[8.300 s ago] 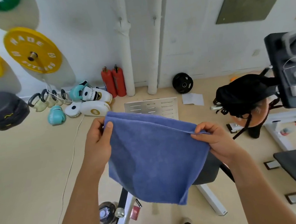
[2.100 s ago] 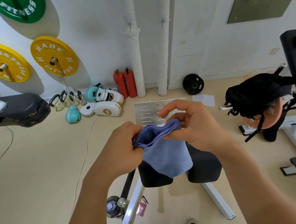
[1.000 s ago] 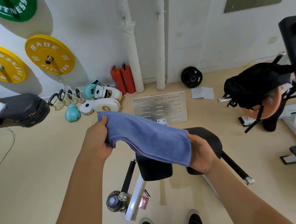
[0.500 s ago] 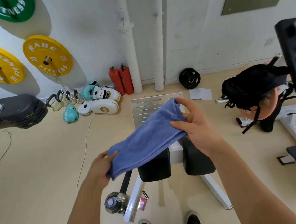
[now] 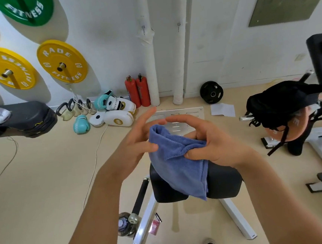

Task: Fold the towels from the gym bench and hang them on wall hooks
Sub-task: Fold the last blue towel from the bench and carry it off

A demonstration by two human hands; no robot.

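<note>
- A black padded bench end (image 5: 18, 119) is seen at the far left, well to the left of the blue towel, with a pale crumpled object lying on top of it
- Yellow weight plates (image 5: 62, 61) are mounted on the white wall above and left of the towel, with green plates (image 5: 27, 8) higher up
- Kettlebells (image 5: 66, 112), teal boxing gloves (image 5: 80, 124) and white punch pads (image 5: 117, 120) are grouped on the floor against the wall, left of the towel
- Two red fire extinguishers (image 5: 137, 90) stand upright beside two white pipes (image 5: 150, 63), behind the towel
- The left hand (image 5: 138, 143) is held open with fingers spread and fairly straight; its palm side is laid against the left edge of the towel, nothing being gripped
- The blue towel (image 5: 178, 163) is held in the air at the centre, folded into a narrow bundle with a rolled fold at the top and a loose corner hanging down
- A black padded gym bench (image 5: 223, 180) on a white frame stands directly below the towel, not touched by it
- The right hand (image 5: 211, 142) is curled round the towel's right side, the cloth being pinched between thumb and fingers
- A black weight plate (image 5: 211, 92) leans on the wall, behind and right of the towel
- A black bag (image 5: 280, 104) is draped over equipment, well right of the towel
</note>
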